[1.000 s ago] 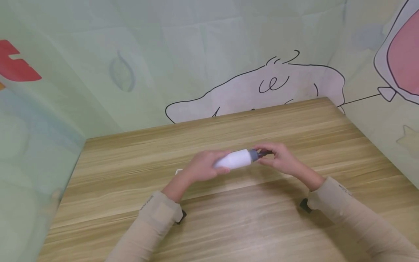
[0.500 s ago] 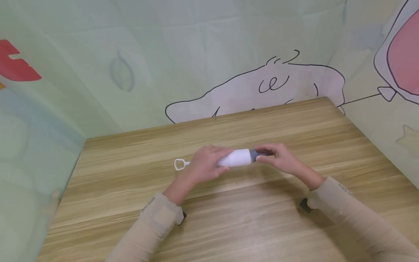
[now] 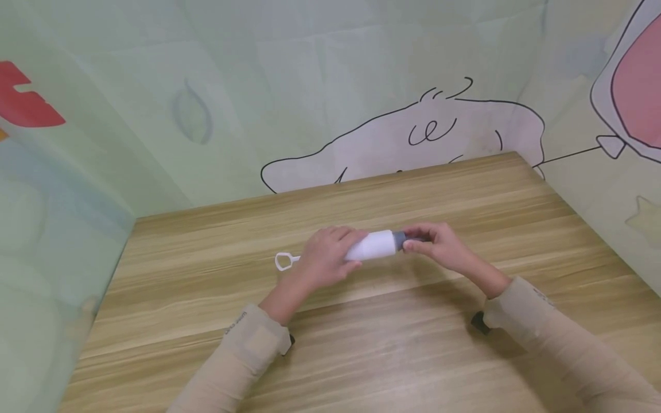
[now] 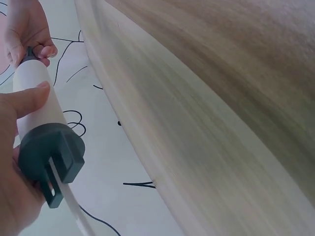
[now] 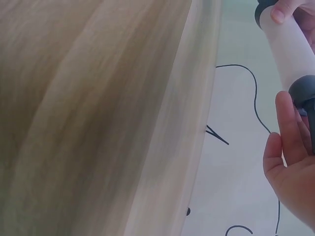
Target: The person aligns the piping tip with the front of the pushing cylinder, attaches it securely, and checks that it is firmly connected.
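Note:
A piping syringe with a white barrel (image 3: 373,245) is held above the table, nearly level. My left hand (image 3: 326,258) grips the barrel by its rear part, thumb lying along it in the left wrist view. Behind that hand sits a dark grey end cap (image 4: 54,142) with two lugs, and a white plunger rod (image 4: 75,206) runs out of it. The rod's loop handle (image 3: 277,261) shows left of the hand. At the front end, my right hand (image 3: 441,246) pinches the grey collar (image 3: 400,240) between thumb and fingers. A dark narrow nozzle (image 5: 311,125) points back toward the right palm.
The wood-grained table (image 3: 361,355) spreads beneath both hands. Its far edge meets a pale green printed cloth (image 3: 232,115) hanging behind, with cartoon drawings. More cloth hangs at the left and right sides.
The plunger's loop handle has come into fuller view at the left as my left hand shifted slightly. My right fingers have moved from the nozzle onto the grey collar.

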Demonstrator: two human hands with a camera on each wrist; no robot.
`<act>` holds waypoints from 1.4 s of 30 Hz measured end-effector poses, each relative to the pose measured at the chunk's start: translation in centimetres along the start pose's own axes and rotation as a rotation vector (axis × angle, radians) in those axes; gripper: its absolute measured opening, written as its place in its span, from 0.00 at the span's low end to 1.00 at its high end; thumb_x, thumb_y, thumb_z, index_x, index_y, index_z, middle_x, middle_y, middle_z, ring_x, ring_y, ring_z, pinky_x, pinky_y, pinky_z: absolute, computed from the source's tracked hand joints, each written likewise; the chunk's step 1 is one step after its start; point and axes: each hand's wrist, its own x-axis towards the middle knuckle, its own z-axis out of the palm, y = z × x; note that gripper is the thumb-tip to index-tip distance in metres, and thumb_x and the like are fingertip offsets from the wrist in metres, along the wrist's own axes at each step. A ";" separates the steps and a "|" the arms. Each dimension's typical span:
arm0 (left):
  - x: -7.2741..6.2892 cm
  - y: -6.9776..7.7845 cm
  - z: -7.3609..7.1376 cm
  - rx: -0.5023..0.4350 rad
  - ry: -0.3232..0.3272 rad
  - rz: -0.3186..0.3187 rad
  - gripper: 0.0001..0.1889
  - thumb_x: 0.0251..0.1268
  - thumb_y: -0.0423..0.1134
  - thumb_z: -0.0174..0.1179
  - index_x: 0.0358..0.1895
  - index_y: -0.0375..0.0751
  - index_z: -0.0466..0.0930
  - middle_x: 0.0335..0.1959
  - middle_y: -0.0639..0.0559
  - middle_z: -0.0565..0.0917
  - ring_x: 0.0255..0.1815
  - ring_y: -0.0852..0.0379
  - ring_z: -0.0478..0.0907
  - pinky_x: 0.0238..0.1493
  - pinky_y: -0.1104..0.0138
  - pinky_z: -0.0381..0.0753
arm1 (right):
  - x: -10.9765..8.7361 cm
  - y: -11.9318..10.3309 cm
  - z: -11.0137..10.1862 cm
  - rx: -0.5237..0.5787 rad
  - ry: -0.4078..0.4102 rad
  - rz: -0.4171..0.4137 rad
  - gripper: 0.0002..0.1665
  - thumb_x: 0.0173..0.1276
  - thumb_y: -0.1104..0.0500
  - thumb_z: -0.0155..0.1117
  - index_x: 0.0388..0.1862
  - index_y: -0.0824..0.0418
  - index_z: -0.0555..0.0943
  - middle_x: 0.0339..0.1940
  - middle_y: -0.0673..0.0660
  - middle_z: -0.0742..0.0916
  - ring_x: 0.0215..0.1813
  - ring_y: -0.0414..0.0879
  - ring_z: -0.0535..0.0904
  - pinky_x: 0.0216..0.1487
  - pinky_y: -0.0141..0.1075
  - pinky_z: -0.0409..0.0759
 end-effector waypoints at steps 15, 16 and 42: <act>0.1 0.0 0.2 0.097 0.091 0.049 0.27 0.45 0.47 0.66 0.53 0.48 0.71 0.48 0.50 0.78 0.47 0.52 0.75 0.48 0.62 0.75 | 0.2 0.2 -0.2 -0.066 -0.016 -0.037 0.18 0.66 0.56 0.51 0.39 0.71 0.79 0.27 0.62 0.85 0.28 0.41 0.81 0.29 0.34 0.76; 0.1 0.0 0.3 0.098 0.094 0.052 0.27 0.45 0.47 0.66 0.53 0.48 0.71 0.48 0.50 0.78 0.47 0.52 0.75 0.48 0.62 0.75 | 0.2 0.2 -0.3 -0.079 -0.020 -0.039 0.18 0.66 0.55 0.51 0.38 0.70 0.80 0.27 0.61 0.85 0.28 0.41 0.80 0.28 0.32 0.74; -0.4 -0.3 0.5 0.045 0.111 0.044 0.27 0.45 0.46 0.66 0.52 0.48 0.72 0.48 0.51 0.78 0.48 0.53 0.75 0.51 0.62 0.73 | 0.3 -0.1 -0.2 -0.134 -0.009 -0.094 0.21 0.53 0.62 0.65 0.47 0.63 0.76 0.38 0.60 0.84 0.39 0.47 0.78 0.39 0.39 0.77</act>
